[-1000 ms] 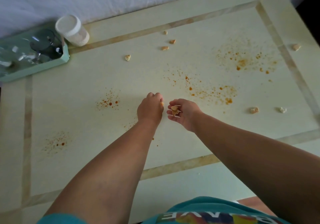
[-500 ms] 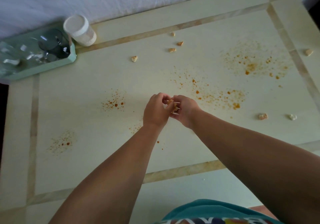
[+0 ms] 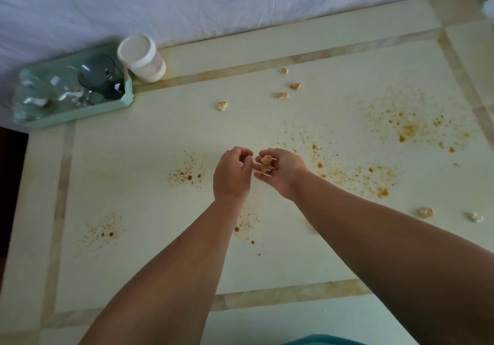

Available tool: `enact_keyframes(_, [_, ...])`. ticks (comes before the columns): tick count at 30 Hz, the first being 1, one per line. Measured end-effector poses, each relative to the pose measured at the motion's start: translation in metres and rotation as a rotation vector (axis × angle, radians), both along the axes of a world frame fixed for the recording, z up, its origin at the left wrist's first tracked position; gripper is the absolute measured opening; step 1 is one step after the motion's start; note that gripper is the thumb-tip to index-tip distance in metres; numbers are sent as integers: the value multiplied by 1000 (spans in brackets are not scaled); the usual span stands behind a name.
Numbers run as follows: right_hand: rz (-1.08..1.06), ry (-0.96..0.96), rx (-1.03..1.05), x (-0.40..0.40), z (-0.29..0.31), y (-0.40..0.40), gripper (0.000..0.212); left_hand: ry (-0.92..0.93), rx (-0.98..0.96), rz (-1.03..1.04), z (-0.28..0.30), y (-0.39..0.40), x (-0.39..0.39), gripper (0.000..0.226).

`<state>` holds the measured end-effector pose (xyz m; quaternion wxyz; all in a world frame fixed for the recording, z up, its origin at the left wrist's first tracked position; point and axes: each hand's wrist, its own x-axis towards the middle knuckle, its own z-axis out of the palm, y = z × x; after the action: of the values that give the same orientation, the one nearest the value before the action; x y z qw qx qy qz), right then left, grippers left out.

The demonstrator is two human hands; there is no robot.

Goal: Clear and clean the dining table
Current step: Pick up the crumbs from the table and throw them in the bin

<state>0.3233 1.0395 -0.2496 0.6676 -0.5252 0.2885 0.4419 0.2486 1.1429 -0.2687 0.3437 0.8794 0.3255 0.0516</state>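
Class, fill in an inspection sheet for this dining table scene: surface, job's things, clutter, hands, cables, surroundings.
Surface: pale table with tan inlay strips, spattered with orange sauce stains.
Job's things: food scraps loose on the far side and near the right edge; collected scraps lie in the right hand.
Clutter: green tray of glassware; white-lidded jar beside it.
Hands: left hand loosely curled, holding nothing; right hand cupped round the scraps.
Cables: nothing seen.
Surroundings: white cloth beyond the table's far edge.
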Motion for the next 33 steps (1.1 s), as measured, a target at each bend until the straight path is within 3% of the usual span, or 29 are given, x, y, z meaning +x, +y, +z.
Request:
enact_keyframes(8, [-24,3,36,29,-1,37,12,10,90,41,-1,34,37,14])
enact_keyframes(17, [-108,40,136,45,-16,56,18,96,246,8,-9,79,81,44])
enact_keyframes(22, [-154,75,168,41,-23,52,20,251,289,-97,-16,98,104,49])
enact_keyframes(26, [-157,84,180,43,-23,51,20,350,366,-174,-14,103,111,45])
enact_keyframes(33, [-146,79,194,38,-20,40,19,291,414,-144,-11,83,92,25])
